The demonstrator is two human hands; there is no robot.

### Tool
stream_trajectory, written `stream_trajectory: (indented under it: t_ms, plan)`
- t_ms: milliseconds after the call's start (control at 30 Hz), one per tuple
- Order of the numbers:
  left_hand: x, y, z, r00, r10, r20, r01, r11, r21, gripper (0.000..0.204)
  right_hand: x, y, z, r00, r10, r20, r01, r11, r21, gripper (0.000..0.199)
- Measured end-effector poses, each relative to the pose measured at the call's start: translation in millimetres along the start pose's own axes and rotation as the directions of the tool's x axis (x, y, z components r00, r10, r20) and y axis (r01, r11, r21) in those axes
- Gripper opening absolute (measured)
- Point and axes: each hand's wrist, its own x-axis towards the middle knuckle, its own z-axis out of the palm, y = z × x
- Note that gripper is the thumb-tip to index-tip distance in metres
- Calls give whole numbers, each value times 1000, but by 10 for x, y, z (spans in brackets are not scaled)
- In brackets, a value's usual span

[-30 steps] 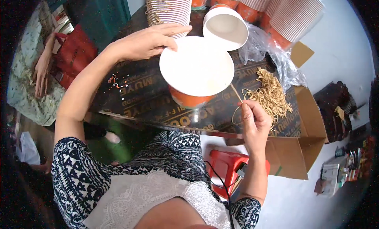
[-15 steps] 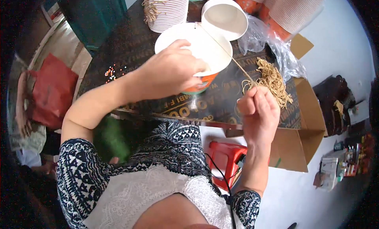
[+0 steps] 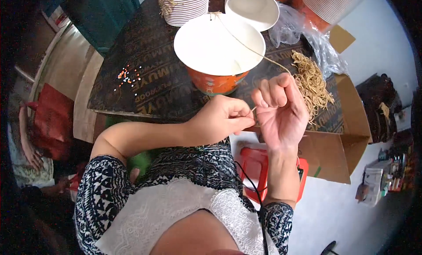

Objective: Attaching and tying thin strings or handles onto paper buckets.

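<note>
A white-lined paper bucket (image 3: 210,81) with an orange outside stands near the table's front edge. From a hole at its far rim a tan string (image 3: 249,48) runs across the opening to my right hand (image 3: 283,114). The right fingers curl closed round the string, palm turned up. Just left of it, in front of the bucket, my left hand (image 3: 224,118) pinches the string's short end between thumb and forefinger. A heap of tan strings (image 3: 313,86) lies to the right, beyond my right hand.
Stacked buckets (image 3: 187,9) with strings at their rims stand behind. A second bucket (image 3: 252,11) lies tipped beside clear plastic (image 3: 285,28). Small beads (image 3: 127,75) are scattered on the dark table (image 3: 154,79). An open carton (image 3: 347,132) is at right; a person's hand (image 3: 31,156) is far left.
My left hand has left the bucket's rim and come down beside my right hand, where it pinches the string's end. The right hand has turned palm up, and the string hangs slacker.
</note>
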Motion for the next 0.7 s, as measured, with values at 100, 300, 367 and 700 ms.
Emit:
stream_trajectory:
  t_ms: [100,300,367,700]
  plan:
    - [-47,-13,-57,988,135,-68,-122,977,174,15,-35,-45,-134,997,-62,-34,57,991,-124,20]
    - [-181,182,-213,957,290,29,-228,682,695,15,-149,-80,-271,883,-461,87,87,-21,-996,23]
    - [-177,231,-248,956,286,70,-237,607,759,15,-287,-26,-195,844,-422,331,274,-191,-943,30]
    - [-178,361,-373,901,389,192,-348,384,855,15,-426,130,-110,975,-35,221,223,36,-974,9]
